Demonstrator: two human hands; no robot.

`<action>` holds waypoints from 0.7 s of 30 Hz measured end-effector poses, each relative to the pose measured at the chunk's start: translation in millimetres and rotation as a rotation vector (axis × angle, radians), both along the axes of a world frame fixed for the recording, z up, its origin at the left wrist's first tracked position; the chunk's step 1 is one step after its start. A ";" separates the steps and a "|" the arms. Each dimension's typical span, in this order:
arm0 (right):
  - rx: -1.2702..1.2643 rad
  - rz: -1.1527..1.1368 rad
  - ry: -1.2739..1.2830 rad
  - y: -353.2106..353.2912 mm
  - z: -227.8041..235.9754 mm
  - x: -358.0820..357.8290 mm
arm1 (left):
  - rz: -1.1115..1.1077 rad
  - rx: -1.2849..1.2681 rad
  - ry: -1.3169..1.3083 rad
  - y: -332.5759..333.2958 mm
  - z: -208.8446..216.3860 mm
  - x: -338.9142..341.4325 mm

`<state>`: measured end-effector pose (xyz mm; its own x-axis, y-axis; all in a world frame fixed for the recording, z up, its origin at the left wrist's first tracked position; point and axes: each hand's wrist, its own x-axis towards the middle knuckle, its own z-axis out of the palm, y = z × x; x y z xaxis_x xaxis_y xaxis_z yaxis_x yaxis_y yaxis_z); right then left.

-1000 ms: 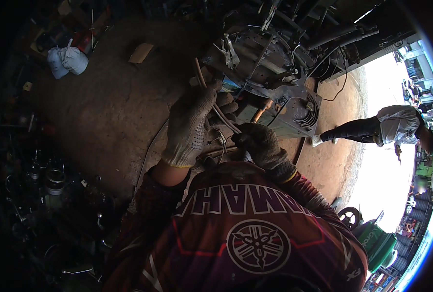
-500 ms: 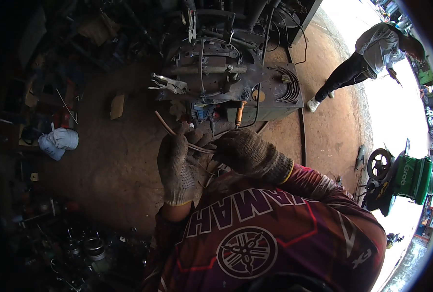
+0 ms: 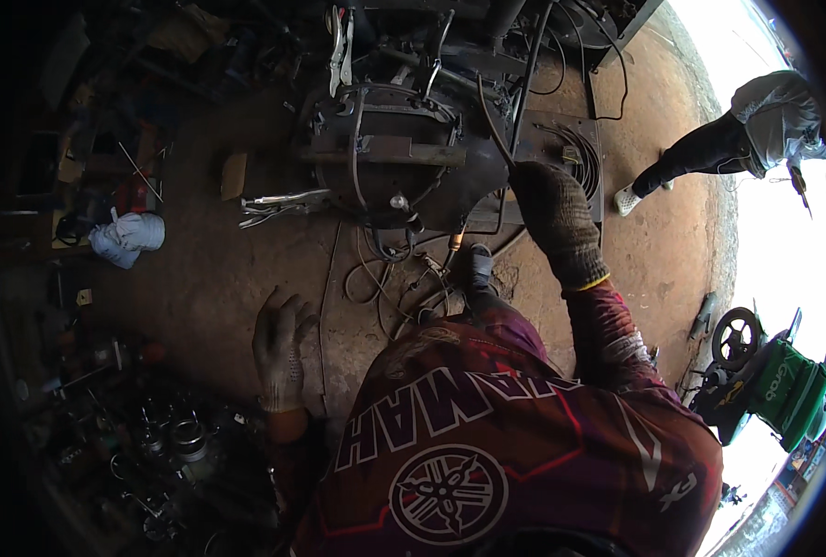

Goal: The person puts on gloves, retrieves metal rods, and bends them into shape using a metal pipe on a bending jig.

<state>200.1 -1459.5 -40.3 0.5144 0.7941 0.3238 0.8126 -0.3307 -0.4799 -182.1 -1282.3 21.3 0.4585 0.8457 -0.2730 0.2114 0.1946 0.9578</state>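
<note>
My right hand (image 3: pixel 559 227), in a grey knitted work glove with a yellow cuff edge, is closed on a thin curved rod (image 3: pixel 496 125). The rod points up and away, over the right side of a dark metal frame (image 3: pixel 385 150) on the low work table. What lies inside that fist is hidden. Lower on the left, my gloved left hand (image 3: pixel 285 348) hangs above the floor with its fingers apart and nothing in them. Locking pliers (image 3: pixel 285 205) are attached at the frame's left side, and a second pair of locking pliers (image 3: pixel 341 48) stands at its far side.
Loose cables (image 3: pixel 390 288) lie on the floor by my foot, and a coiled cable (image 3: pixel 566 153) rests on the table's right. Metal parts (image 3: pixel 186 441) crowd the lower left. At right stand a person (image 3: pixel 756 130) and a motorbike with a green box (image 3: pixel 789 390).
My hands have parted. The left one came off the rod and dropped left; the right one carried it up and right toward the frame. My view has shifted, uncovering cables and my foot.
</note>
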 end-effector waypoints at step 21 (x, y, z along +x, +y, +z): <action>-0.233 0.195 -0.454 95.7 -31.9 76.3 | 0.275 0.158 0.290 92.6 -21.4 33.4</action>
<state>276.5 -1363.8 -72.2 0.2002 0.9379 0.2831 0.9779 -0.2092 0.0015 -148.6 -1189.6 -0.1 0.1335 0.9676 -0.2144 0.4370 0.1367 0.8890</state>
